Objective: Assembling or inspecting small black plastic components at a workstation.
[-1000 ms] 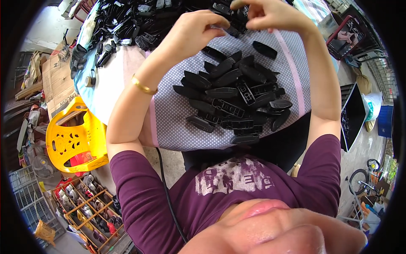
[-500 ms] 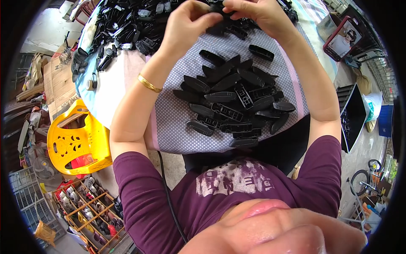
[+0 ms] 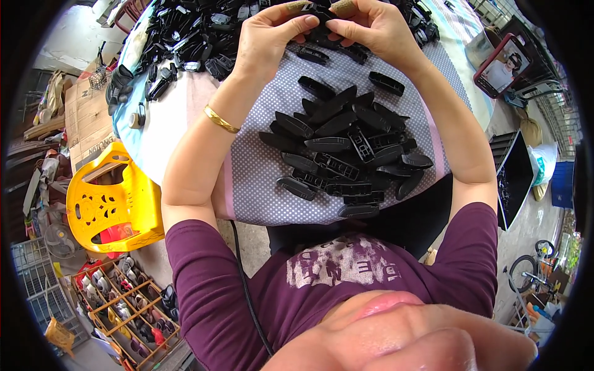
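At the far side of the table both hands meet around a small black plastic part (image 3: 320, 13). My left hand (image 3: 269, 38) pinches it from the left, with a gold bangle (image 3: 221, 120) on that forearm. My right hand (image 3: 375, 34) grips it from the right, thumb and forefinger close together. Tan coverings wrap the forefinger tips of both hands. The fingers partly hide the part's shape. Just below the hands lie a few loose black parts (image 3: 313, 55). Nearer me is a pile of long, curved black plastic pieces (image 3: 337, 145), some turned with their ribbed, hollow sides up.
A large heap of black parts (image 3: 185, 37) covers the table's far left. Dotted cloth (image 3: 247, 179) drapes the table. A phone (image 3: 502, 67) stands at the far right, above a black tray (image 3: 516, 179). A yellow plastic chair (image 3: 114, 204) stands left, near a shoe rack (image 3: 127, 309).
Both hands have turned at the black part, so the wrapped forefinger tips and the thumbs now show. The pile near me has not been disturbed.
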`<state>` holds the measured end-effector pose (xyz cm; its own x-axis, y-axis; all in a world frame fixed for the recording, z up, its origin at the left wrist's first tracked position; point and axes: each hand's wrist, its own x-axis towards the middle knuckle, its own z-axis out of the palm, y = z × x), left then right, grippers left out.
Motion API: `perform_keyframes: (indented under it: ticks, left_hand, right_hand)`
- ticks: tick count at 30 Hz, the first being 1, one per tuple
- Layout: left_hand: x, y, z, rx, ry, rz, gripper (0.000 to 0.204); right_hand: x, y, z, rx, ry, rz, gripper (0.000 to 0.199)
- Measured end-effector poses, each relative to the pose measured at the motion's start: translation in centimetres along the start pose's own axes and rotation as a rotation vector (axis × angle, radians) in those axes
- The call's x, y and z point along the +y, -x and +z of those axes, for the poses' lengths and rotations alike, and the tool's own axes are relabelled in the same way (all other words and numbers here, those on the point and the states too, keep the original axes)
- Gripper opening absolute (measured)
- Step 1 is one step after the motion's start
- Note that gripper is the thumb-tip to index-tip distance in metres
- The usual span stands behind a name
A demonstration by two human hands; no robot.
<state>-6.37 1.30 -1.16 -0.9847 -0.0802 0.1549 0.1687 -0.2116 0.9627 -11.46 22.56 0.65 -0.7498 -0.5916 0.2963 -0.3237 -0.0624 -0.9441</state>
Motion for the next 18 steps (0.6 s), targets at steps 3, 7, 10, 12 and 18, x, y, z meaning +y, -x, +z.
perform_keyframes:
  ticks: [3,7,10,12,18]
  left_hand:
    - [-0.4,-0.1,-0.3,-0.007,-0.021,0.016,0.031]
    - [-2.6,-1.1,-0.5,-0.422,0.412,0.408,0.033]
    - [-0.2,0.4,0.6,-0.029,0.1,0.06,0.029]
    - [0.3,0.3,0.5,-0.073,0.176,0.047,0.028]
    - [-1.0,-1.7,-0.4,-0.604,0.361,0.448,0.022]
  right_hand:
    - [-0.5,0.5,0.7,0.079,0.083,-0.017,0.023]
    - [-0.2,0.6,2.0,0.106,0.292,-0.169,0.023]
    - [-0.6,0.8,2.6,0.184,0.258,-0.168,0.024]
    - [-0.5,0.4,2.1,0.16,0.206,0.024,0.028]
    - [0.8,0.5,1.8,-0.024,0.378,-0.158,0.041]
